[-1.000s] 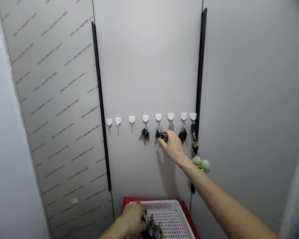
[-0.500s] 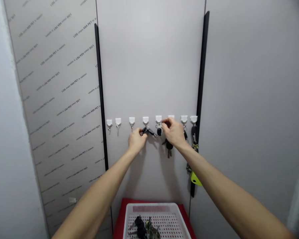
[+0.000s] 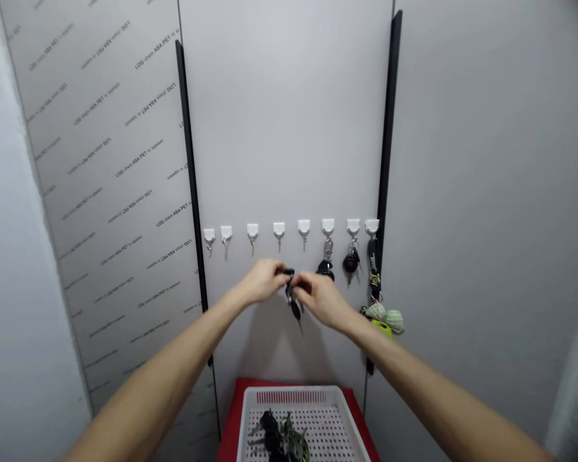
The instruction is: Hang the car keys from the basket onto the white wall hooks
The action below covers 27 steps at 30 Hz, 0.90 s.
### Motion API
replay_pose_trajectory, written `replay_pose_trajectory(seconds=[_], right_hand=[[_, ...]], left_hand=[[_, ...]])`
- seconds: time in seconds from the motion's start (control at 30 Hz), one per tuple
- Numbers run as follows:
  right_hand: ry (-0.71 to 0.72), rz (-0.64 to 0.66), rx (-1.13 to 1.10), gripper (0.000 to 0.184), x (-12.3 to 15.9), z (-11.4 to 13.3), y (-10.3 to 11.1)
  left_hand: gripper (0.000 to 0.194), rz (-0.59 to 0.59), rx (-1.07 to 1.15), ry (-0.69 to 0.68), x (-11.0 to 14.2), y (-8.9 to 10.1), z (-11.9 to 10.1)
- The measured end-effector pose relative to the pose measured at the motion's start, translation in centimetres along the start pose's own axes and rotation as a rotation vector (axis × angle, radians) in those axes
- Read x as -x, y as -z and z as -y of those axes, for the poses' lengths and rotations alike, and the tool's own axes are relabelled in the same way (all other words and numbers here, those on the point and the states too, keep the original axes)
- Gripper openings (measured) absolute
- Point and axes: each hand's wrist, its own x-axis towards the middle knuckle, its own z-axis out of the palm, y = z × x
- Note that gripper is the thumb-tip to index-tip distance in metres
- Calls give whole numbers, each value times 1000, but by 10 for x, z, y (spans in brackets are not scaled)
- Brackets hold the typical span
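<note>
In front of the pale wall panel (image 3: 289,147), below a row of white plastic hooks (image 3: 304,226), a bunch of black-headed metal keys (image 3: 295,310) hangs between two bare hands. Its lowest key has a steep long axis: the oval black head is uppermost and the thin blade points down, between 5 and 6 o'clock. At the bunch's 10 o'clock, the left hand (image 3: 264,281) has its grip pinched on a short black piece lying nearly level, its free end towards 3 o'clock. At 2 o'clock, the right hand (image 3: 318,296) has its grip closed on the bunch's upper part; the fingers hide exactly which piece. Beyond, towards 1 o'clock, a black key cluster (image 3: 325,266) hangs from a hook. At 6 o'clock, a white perforated plastic basket (image 3: 291,390) rests on a red surface (image 3: 231,414), holding more dark keys (image 3: 273,433).
</note>
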Motion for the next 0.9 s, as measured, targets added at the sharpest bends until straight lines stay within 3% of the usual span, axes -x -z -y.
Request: replay_pose_trajectory(seconds=[0.1,0.23,0.3,0.37,0.47,0.63,0.7,0.77,0.9], right_hand=[[-109,184,-44,16,45,-16,-30],[-259,336,-51,20,110,-36,-73],[-273,385,-28,20,133,-43,-88],[-268,427,-12,20,141,-48,-89],[-280,329,17,20,122,-52,-63],[-291,-352,195,24,52,-56,22],[-273,-509,297,25,30,-58,45],[-306,-542,388,25,15,-61,55],[-403,-517,403,22,0,-67,55]], left_hand=[[22,118,1,63,32,-55,9],[23,278,10,194,81,-131,20],[23,318,10,230,99,-159,23],[24,356,15,244,106,-173,23],[29,287,61,226,90,-168,15],[43,-151,185,218,16,-120,-17],[48,-304,189,261,-13,-106,-32],[49,-376,179,297,-35,-99,-44],[24,-326,184,338,-59,-98,-59]])
